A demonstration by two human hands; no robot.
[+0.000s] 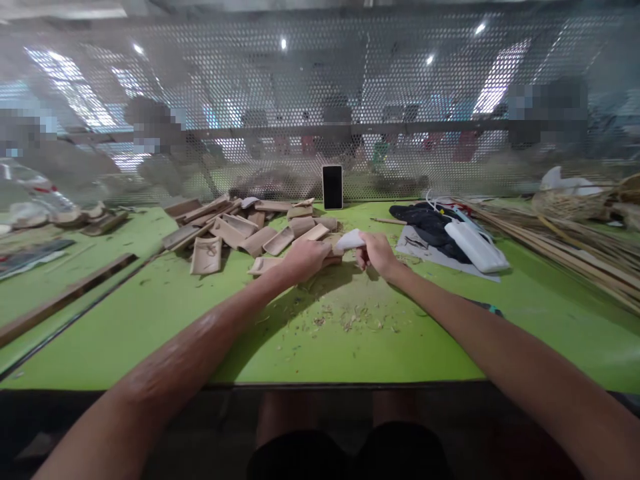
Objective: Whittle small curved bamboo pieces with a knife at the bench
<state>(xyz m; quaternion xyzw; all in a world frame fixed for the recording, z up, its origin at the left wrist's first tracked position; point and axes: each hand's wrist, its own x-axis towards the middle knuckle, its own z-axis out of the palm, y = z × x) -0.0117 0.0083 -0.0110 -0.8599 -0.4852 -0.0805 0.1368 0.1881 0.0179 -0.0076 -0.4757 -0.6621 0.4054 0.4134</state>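
Observation:
My left hand [306,260] is closed beside the pile, its fingers round a split bamboo piece [336,251] that shows only in part. To its right, my right hand [377,255] pinches a white, curved, paper-like sheet [351,240] against or just above that bamboo; whether they touch I cannot tell. Short curved pieces of split bamboo [231,233] are heaped behind and left of my left hand. Thin shavings [350,320] lie scattered on the green tabletop [240,347] below both hands.
A phone [333,188] stands against the perforated metal screen [280,147]. On the right are a dark glove [430,223], a white power bank-like block [477,247] and long bamboo strips [565,247]. A wooden bar [70,297] lies left. People sit beyond the screen.

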